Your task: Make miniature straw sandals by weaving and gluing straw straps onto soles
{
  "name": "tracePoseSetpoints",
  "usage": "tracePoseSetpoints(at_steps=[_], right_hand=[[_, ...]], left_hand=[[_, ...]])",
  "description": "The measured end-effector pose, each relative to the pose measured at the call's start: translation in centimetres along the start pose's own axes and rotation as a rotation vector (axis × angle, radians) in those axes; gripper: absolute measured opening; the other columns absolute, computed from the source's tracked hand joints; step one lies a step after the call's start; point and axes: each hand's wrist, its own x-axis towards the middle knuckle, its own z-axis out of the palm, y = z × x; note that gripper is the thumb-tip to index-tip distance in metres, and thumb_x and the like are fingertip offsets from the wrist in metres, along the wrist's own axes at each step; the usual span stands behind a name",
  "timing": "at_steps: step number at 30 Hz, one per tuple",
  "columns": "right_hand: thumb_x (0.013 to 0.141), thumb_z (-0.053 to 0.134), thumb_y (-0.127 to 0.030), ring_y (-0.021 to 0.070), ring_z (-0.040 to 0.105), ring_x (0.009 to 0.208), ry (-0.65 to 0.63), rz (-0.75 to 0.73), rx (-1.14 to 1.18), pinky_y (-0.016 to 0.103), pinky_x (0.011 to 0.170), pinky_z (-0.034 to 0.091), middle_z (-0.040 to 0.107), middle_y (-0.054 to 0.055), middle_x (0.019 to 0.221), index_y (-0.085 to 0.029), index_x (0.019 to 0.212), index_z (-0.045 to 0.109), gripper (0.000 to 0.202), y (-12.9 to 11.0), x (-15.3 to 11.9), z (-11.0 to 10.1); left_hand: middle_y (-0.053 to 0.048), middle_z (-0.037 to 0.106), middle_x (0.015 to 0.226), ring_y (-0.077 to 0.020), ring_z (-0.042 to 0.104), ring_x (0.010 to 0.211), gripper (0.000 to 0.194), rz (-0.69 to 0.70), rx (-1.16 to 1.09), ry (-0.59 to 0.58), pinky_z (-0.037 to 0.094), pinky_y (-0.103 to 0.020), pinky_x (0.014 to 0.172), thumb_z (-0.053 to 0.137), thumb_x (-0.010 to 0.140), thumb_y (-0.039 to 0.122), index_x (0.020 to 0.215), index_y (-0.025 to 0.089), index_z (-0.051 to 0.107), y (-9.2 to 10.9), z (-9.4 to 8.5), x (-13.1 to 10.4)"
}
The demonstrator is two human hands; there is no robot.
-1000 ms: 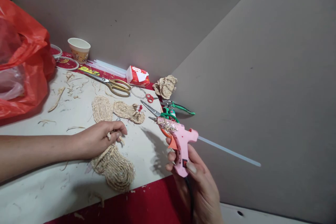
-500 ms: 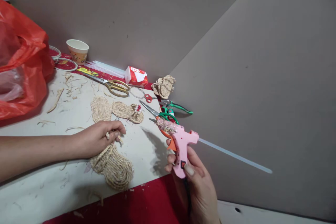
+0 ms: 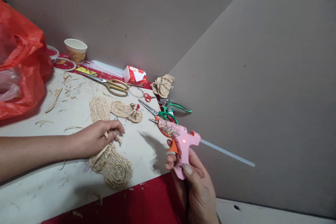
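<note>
My right hand is wrapped round a pink hot glue gun, its thumb on the lower handle. A small red light glows on the gun's side, and a long translucent glue stick sticks out of its back. Wisps of straw cling near the metal nozzle, which points left. My left hand is closed on the end of a straw braid, above a coiled straw-braid piece lying on the white board. Two more straw-braid pieces lie beyond: an oval one and a miniature slipper with red and white beads.
Gold-handled scissors, green-handled scissors and green pliers lie beyond my hands. Behind stand a paper cup, a tissue pack and glue sticks. A red plastic bag fills the left; grey walls bound the back and right.
The red light on the glue gun has come on. My right hand has turned the gun slightly, and my thumb covers the switch. My left hand keeps its hold on the braid.
</note>
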Motion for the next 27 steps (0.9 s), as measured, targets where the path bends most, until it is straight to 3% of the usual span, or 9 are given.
tracePoseSetpoints(at_steps=[6,11,16,19,22,27], right_hand=[[0.070,0.078,-0.031,0.0155,0.064,0.068,0.002,-0.002,0.038,0.026,0.066,0.053,0.070,0.003,0.084,-0.023,0.109,0.064,0.043,-0.9,-0.1,0.3],[0.070,0.079,-0.031,0.0124,0.060,0.065,0.066,-0.087,0.085,0.020,0.058,0.051,0.070,0.001,0.082,-0.027,0.098,0.068,0.031,-2.0,0.4,0.5],[0.074,0.073,-0.038,0.0055,0.037,0.041,-0.168,0.246,0.021,0.020,0.038,0.034,0.064,0.005,0.073,-0.016,0.087,0.071,0.025,-1.5,1.5,2.4],[0.072,0.074,-0.038,0.0056,0.035,0.042,-0.200,0.208,0.012,0.020,0.039,0.032,0.059,0.002,0.066,-0.016,0.080,0.071,0.024,-2.2,2.6,4.2],[0.070,0.075,-0.033,0.0064,0.036,0.044,-0.221,0.125,0.055,0.020,0.040,0.032,0.060,0.001,0.072,-0.019,0.072,0.069,0.015,-2.9,4.2,6.1],[0.072,0.075,-0.034,0.0103,0.049,0.053,-0.306,0.269,0.057,0.020,0.048,0.041,0.060,0.001,0.063,-0.017,0.073,0.071,0.018,-0.4,5.7,7.8]], left_hand=[[-0.001,0.065,0.084,-0.0165,0.062,0.077,0.018,0.004,-0.036,-0.006,0.047,-0.027,0.073,0.043,0.087,0.021,0.099,0.019,0.057,-0.1,0.0,0.0],[-0.002,0.064,0.085,-0.0169,0.065,0.083,0.019,0.008,-0.096,-0.025,0.048,-0.027,0.073,0.041,0.087,0.017,0.098,0.019,0.056,-0.1,0.1,0.0],[-0.002,0.063,0.083,-0.0169,0.065,0.082,0.019,0.022,-0.119,-0.023,0.048,-0.028,0.072,0.042,0.085,0.014,0.096,0.018,0.056,0.2,0.0,-0.2],[-0.001,0.061,0.080,-0.0157,0.061,0.078,0.020,0.028,-0.082,-0.008,0.046,-0.027,0.071,0.043,0.083,0.012,0.096,0.017,0.058,0.3,0.0,-0.2],[-0.001,0.059,0.077,-0.0141,0.057,0.074,0.019,0.025,-0.061,0.021,0.045,-0.026,0.068,0.045,0.082,0.012,0.095,0.016,0.059,0.4,0.0,-0.3],[0.000,0.060,0.076,-0.0122,0.057,0.070,0.014,0.020,-0.083,0.069,0.045,-0.024,0.066,0.048,0.084,0.015,0.091,0.016,0.059,0.6,-0.1,-0.1]])
